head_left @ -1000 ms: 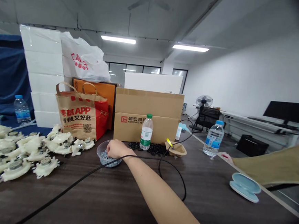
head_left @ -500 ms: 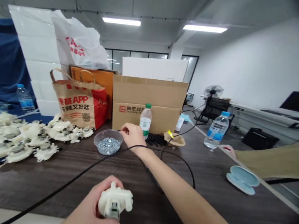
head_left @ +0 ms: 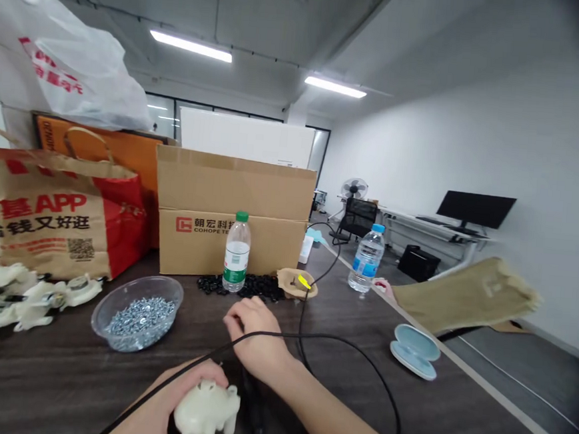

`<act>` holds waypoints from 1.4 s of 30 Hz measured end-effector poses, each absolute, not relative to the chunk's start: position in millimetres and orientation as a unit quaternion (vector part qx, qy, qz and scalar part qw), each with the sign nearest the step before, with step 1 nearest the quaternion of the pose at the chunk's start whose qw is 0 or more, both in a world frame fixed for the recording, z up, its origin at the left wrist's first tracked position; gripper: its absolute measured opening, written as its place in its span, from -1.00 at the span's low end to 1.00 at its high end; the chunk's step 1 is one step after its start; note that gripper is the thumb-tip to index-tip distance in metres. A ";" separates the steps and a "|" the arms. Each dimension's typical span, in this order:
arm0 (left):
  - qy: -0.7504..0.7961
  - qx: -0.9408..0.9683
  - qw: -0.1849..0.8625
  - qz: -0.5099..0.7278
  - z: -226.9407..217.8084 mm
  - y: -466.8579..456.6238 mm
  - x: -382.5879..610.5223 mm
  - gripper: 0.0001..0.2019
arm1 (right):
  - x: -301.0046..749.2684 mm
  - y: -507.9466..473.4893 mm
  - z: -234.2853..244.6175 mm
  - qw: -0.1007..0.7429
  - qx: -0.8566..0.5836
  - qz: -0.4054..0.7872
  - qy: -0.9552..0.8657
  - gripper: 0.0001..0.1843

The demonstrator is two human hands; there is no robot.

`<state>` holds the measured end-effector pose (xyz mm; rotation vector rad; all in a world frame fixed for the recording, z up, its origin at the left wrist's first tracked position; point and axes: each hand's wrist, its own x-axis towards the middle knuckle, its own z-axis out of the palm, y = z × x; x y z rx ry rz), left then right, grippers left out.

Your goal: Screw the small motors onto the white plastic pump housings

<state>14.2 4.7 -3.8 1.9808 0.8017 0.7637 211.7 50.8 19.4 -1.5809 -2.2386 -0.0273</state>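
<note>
My left hand [head_left: 182, 399] is wrapped round a cream-white moulded plastic housing [head_left: 207, 411] with small lugs and a stub, low in the view. Just above and to the right, my right hand [head_left: 255, 335] is closed, its fingers curled together over the table; whatever it may hold is hidden. Beneath its wrist lies a long dark object [head_left: 254, 408], blurred and partly covered. To the left of my hands stands a clear plastic bowl [head_left: 104, 316] of small silvery screws [head_left: 144, 319]. A black cable [head_left: 344, 340] runs across in front of both forearms.
More cream-white housings [head_left: 2, 295] are heaped at left. Behind are a paper bag [head_left: 53, 218] and a cardboard box [head_left: 267, 242]. A green-capped bottle [head_left: 236, 260] stands by black parts [head_left: 264, 287] and a tan tray [head_left: 287, 282]. At right are another bottle [head_left: 366, 260] and an open pale-blue case [head_left: 415, 350].
My right hand has drawn back from the bowl's rim towards my left hand. The housing has been turned in my left hand. The view has swung to the right.
</note>
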 end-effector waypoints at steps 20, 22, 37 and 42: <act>0.331 0.619 0.632 0.328 8.6 -11.8 6.7 -0.48 | 230.6 77.2 -3.0 0.091 -0.662 -0.187 -0.720 -0.69; 0.314 0.615 0.638 0.339 6.7 -13.7 9.8 -0.59 | 230.4 77.4 -1.5 0.084 -0.648 -0.200 -0.730 -0.67; 0.250 0.672 0.620 0.318 -16.0 3.4 14.0 -0.80 | 238.8 92.3 -3.4 0.086 -0.567 -0.201 -0.794 -0.76; 0.214 0.692 0.619 0.302 -7.8 3.9 9.7 -0.49 | 238.7 92.4 -5.2 0.091 -0.567 -0.204 -0.793 -0.78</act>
